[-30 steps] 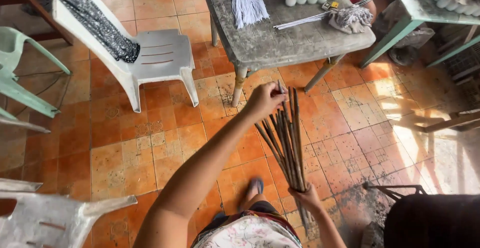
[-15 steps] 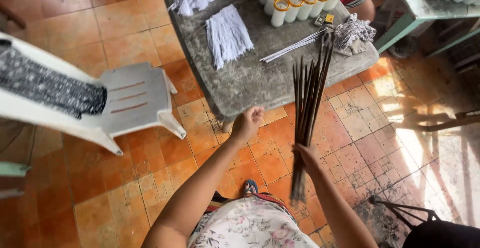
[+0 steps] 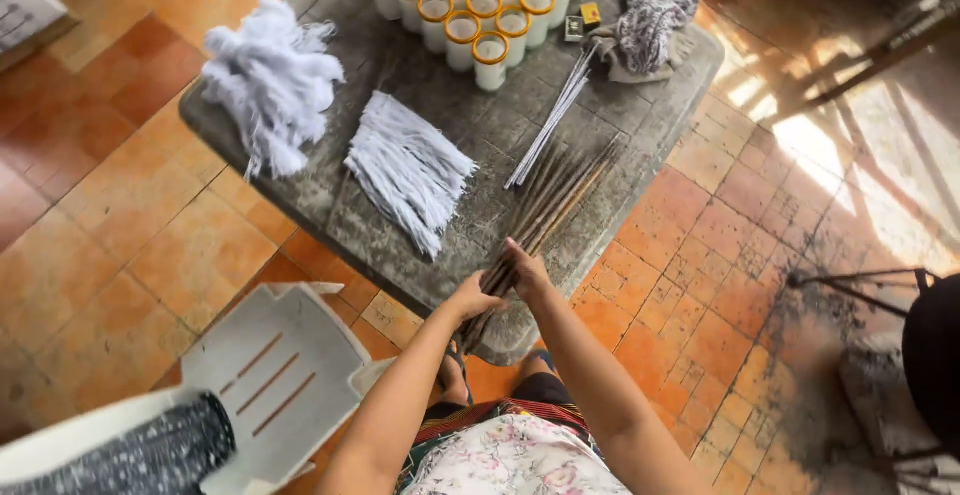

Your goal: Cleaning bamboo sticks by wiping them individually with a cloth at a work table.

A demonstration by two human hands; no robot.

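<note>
A bundle of long dark thin rods lies fanned out on the grey stone table, its near end at the table's front edge. My right hand grips that near end from the right. My left hand holds the same end from below and left. Further up the table lie a bundle of white cut wicks and a heap of white string. A few thin white rods lie slanted beside the dark ones.
Several white candle cups with orange rims stand at the table's far side, next to a patterned cloth. A white plastic chair with dark cloth stands at my left. A dark metal frame is at right on the tiled floor.
The rods were held upright over the floor; now they lie on the table with both hands at their near end. I have moved closer to the table.
</note>
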